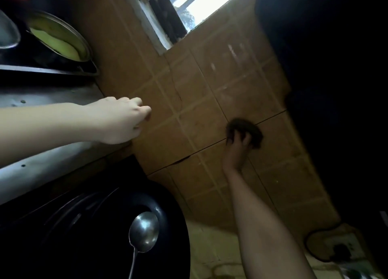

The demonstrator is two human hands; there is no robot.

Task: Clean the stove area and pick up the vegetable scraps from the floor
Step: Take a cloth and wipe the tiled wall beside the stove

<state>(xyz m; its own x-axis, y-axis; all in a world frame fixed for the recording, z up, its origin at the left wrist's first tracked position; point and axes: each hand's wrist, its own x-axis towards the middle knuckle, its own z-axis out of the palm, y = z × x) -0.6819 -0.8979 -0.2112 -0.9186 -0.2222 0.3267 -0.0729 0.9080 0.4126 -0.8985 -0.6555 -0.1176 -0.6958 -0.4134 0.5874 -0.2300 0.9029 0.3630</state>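
Right grip (238,141) is curled round a dark scrubber (251,129), pressed on the tiled wall (210,79) (streaky tiles). Left grip (123,119) is balled up against the wall, by the steel counter (52,96).

Head-worn view, sharply rolled, facing tiled wall (210,102), close range

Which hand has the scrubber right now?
The right hand, lower right: its grip curls round the dark scrubber against the tiled wall. The left hand, at left, shows no scrubber.
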